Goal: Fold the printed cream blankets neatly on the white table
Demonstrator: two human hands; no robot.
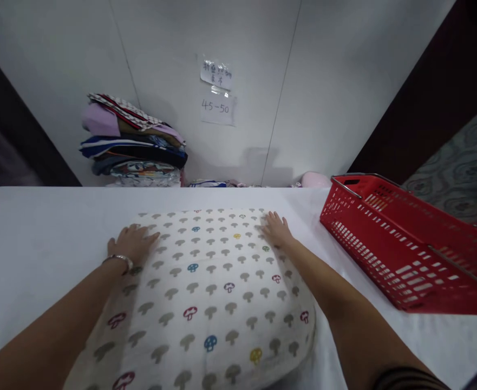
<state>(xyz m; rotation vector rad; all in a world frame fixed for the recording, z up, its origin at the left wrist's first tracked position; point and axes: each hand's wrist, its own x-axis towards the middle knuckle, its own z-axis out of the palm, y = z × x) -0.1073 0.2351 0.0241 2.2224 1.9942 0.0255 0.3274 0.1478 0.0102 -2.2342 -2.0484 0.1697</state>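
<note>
A white cloth (209, 295) printed with grey and coloured mushrooms lies spread flat in front of me, its near corners rounded. On its left edge, toward the far end, rests my left hand (131, 244), open with the fingers spread; a bracelet circles that wrist. My right hand (276, 228) lies open on the far right corner of the cloth, fingers stretched forward. Both palms face down, and neither hand grips anything that I can see. Part of the cloth's left side is hidden behind my left forearm.
To the right stands a red plastic basket (384, 252) with metal handles. A stack of folded clothes (135, 143) rises behind the far edge of the white table (39, 244). A pink item (315, 180) shows at that edge. Handwritten paper signs (217, 108) hang on the wall.
</note>
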